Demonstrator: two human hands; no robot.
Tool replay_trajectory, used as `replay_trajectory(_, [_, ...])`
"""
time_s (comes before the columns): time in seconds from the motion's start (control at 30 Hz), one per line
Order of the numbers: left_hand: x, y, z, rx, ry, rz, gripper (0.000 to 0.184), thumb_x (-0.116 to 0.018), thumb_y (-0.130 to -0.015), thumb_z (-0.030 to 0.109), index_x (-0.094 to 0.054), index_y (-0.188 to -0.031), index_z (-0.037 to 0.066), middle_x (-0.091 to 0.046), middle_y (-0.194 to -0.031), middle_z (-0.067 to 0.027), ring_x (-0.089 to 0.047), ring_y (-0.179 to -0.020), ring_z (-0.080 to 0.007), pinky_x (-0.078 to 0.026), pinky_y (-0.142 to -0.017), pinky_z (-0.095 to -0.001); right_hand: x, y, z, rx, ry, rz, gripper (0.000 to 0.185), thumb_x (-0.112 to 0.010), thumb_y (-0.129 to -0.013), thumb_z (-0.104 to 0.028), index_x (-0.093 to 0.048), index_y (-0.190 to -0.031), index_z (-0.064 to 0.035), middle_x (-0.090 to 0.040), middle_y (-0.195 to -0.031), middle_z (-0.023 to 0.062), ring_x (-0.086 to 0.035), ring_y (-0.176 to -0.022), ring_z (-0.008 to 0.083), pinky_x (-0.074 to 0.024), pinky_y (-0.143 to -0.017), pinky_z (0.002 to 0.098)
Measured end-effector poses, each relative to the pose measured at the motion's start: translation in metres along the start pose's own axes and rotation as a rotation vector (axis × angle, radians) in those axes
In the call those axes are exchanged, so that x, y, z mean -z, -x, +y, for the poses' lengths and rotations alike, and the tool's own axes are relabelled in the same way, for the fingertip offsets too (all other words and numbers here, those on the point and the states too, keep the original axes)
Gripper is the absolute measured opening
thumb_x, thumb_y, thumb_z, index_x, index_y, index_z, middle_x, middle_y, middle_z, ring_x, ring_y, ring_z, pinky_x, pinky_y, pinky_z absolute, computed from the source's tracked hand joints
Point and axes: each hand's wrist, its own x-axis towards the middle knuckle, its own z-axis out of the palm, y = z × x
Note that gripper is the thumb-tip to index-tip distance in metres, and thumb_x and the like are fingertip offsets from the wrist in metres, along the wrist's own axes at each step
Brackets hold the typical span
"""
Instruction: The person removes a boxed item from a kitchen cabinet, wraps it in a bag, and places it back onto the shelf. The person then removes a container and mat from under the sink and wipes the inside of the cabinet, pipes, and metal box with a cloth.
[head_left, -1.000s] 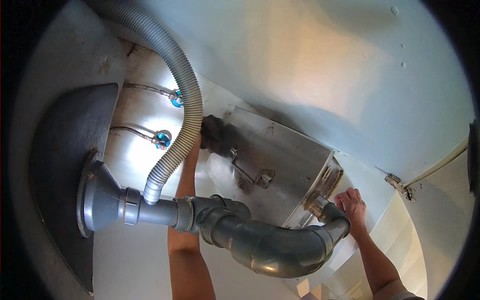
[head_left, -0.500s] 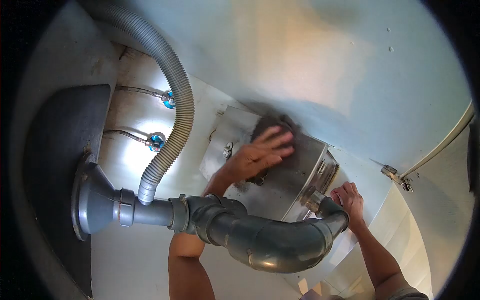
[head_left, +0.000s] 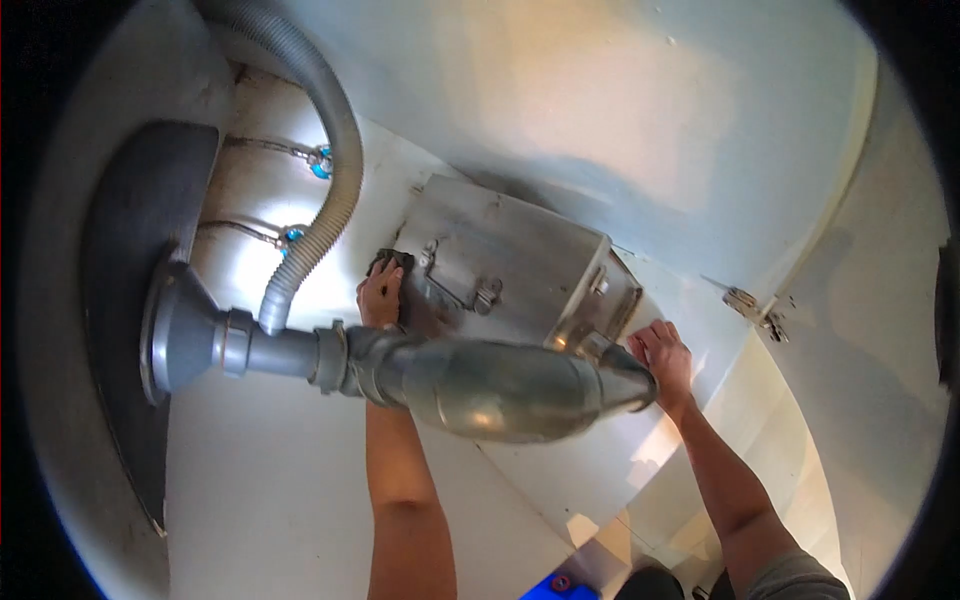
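Under a sink, a metal box [head_left: 510, 245] with a wire handle and latches sits against the cabinet wall. My left hand [head_left: 380, 295] is at the box's left side, its fingers closed on a dark cloth [head_left: 392, 262]. Beyond the right end of the box, my right hand [head_left: 662, 358] rests with curled fingers near the grey drain pipe [head_left: 500, 390]; whether it holds anything is hidden. The pipe crosses in front of my left forearm and joins the box's right end.
A ribbed grey hose [head_left: 345, 180] curves down to the pipe. Two blue-handled valves [head_left: 320, 161] with braided lines are on the back panel. A door hinge [head_left: 755, 310] is at the right, and a blue object [head_left: 560, 588] lies at the bottom.
My left hand has come off the top of the box with the cloth and moved to its left side. The whole view has shifted, while my right hand stays by the box's right end.
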Motion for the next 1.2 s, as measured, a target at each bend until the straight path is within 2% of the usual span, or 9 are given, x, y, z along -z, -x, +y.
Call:
replay_trajectory(0.13, [-0.02,0.042,-0.003,0.249,-0.076,0.07,0.045,-0.051,-0.092,0.036,-0.055,-0.123,0.004,-0.053,-0.13,-0.0126,-0.042,-0.125,-0.029,-0.031,-0.105,-0.0404,-0.002,0.001,0.002,0.008,-0.053,0.06,0.01,-0.061,-0.083,-0.015,-0.058,-0.077,-0.0074,-0.053,-0.079,0.008,-0.054,-0.079,0.0285,-0.0477,-0.065,0.0399])
replay_trajectory(0.2, [-0.049,0.06,-0.048,0.14,1.487,0.145,0.054,-0.053,-0.091,0.03,-0.037,-0.137,0.006,-0.043,-0.137,-0.0114,-0.04,-0.126,-0.0265,-0.03,-0.108,-0.0406,0.0,0.001,0.003,-0.011,-0.078,0.066,0.009,-0.06,-0.084,-0.013,-0.058,-0.078,-0.0067,-0.054,-0.079,0.0088,-0.055,-0.078,0.0296,-0.0476,-0.066,0.0404])
replay_trajectory(0.4, [-0.039,0.126,-0.018,0.091,0.853,0.244,0.047,-0.062,-0.085,0.018,-0.045,-0.125,0.002,-0.055,-0.116,-0.0119,-0.055,-0.099,-0.0175,-0.046,-0.085,-0.0321,0.01,0.005,0.009,0.015,-0.281,0.105,0.01,-0.06,-0.083,-0.009,-0.058,-0.075,-0.0027,-0.055,-0.072,0.0117,-0.055,-0.071,0.0326,-0.0457,-0.062,0.0409])
replay_trajectory(0.5, [-0.032,0.142,0.063,0.33,0.196,0.298,0.037,-0.064,-0.083,0.025,-0.06,-0.11,0.0,-0.062,-0.104,-0.0199,-0.057,-0.098,-0.0337,-0.046,-0.083,-0.0409,0.012,0.019,0.022,0.104,-0.32,0.114,0.011,-0.06,-0.084,-0.011,-0.06,-0.079,-0.002,-0.059,-0.074,0.0114,-0.058,-0.066,0.0276,-0.0468,-0.059,0.0365])
replay_trajectory(0.6, [-0.034,0.159,0.098,0.523,0.216,0.334,0.025,-0.066,-0.081,0.021,-0.067,-0.091,-0.002,-0.064,-0.087,-0.0212,-0.059,-0.086,-0.038,-0.047,-0.075,-0.0429,0.024,0.049,0.024,-0.197,-0.598,-0.017,0.013,-0.058,-0.088,-0.013,-0.063,-0.084,-0.0021,-0.062,-0.074,0.0088,-0.06,-0.062,0.0178,-0.0485,-0.055,0.0302])
replay_trajectory(0.67, [-0.03,0.169,0.138,0.384,0.214,0.497,0.031,-0.064,-0.085,0.013,-0.056,-0.068,-0.011,-0.056,-0.067,-0.0111,-0.047,-0.064,-0.0176,-0.041,-0.06,-0.0311,0.037,0.072,0.025,-0.402,-0.756,-0.063,0.016,-0.055,-0.09,-0.015,-0.065,-0.09,-0.003,-0.064,-0.076,0.0056,-0.059,-0.064,0.0105,-0.0491,-0.053,0.0252])
replay_trajectory(0.77, [-0.03,0.188,0.185,0.217,0.319,0.663,0.021,-0.061,-0.087,0.014,-0.067,-0.097,-0.004,-0.065,-0.1,-0.0215,-0.06,-0.096,-0.0339,-0.047,-0.08,-0.0377,0.061,0.108,0.014,-0.487,-0.788,-0.08,0.016,-0.054,-0.091,-0.017,-0.065,-0.092,-0.0054,-0.063,-0.076,0.0023,-0.057,-0.064,0.0087,-0.0486,-0.052,0.0235])
replay_trajectory(1.1, [-0.085,0.355,0.322,0.751,0.931,0.51,0.032,-0.045,-0.097,0.018,-0.052,-0.118,-0.004,-0.055,-0.119,-0.0134,-0.053,-0.108,-0.0203,-0.041,-0.093,-0.0311,0.101,0.142,-0.096,-0.748,-1.114,-0.56,0.023,-0.058,-0.088,-0.019,-0.061,-0.109,-0.011,-0.057,-0.111,0.0044,-0.058,-0.084,0.0148,-0.0489,-0.067,0.0275])
replay_trajectory(1.2, [-0.095,0.378,0.32,0.757,1.021,0.633,0.037,-0.043,-0.096,0.016,-0.044,-0.128,-0.003,-0.045,-0.132,-0.017,-0.045,-0.121,-0.0245,-0.036,-0.099,-0.0335,0.058,0.156,-0.086,-0.078,-0.747,-0.628,0.032,-0.061,-0.086,-0.022,-0.058,-0.117,-0.0158,-0.051,-0.125,0.009,-0.052,-0.105,0.0234,-0.0462,-0.084,0.0379])
